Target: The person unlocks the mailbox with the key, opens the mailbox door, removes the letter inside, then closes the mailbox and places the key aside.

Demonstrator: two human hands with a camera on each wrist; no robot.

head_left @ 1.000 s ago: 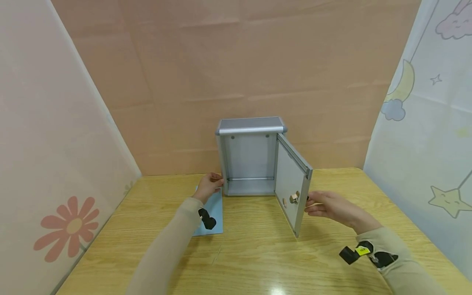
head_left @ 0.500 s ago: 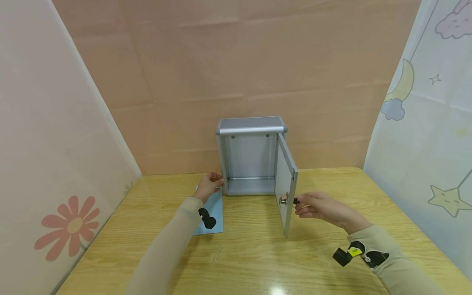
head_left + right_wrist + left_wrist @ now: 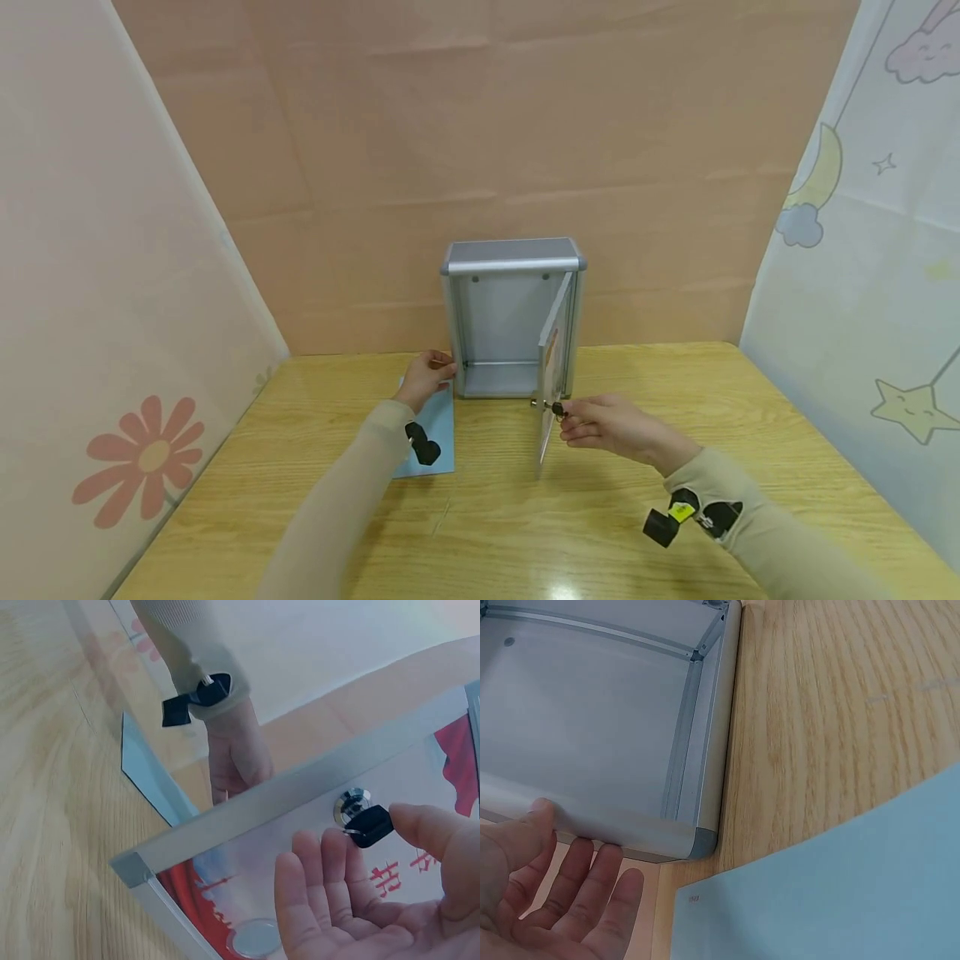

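Observation:
A silver metal box [image 3: 513,250] stands upright at the back of the table, its hinged door [image 3: 247,862] swung partly outward. My left hand [image 3: 423,382] holds the box's left side wall; in the left wrist view the thumb lies on the front rim [image 3: 622,821] with the fingers behind it. At the door's outer face, my right hand [image 3: 615,427] pinches a black-headed key [image 3: 369,827] between thumb and fingers. The key sits in the round chrome lock [image 3: 352,802]. Red curtain graphics and red characters decorate that face.
A flat light-blue sheet [image 3: 438,437] lies on the wooden table [image 3: 480,508], left of the box and under my left forearm. An orange-brown backdrop [image 3: 480,125] rises behind, and patterned white cloths [image 3: 877,317] flank both sides.
My right hand has moved left with the key, swinging the door from wide open toward the box, so its outer face now shows. The left hand stays on the box's side.

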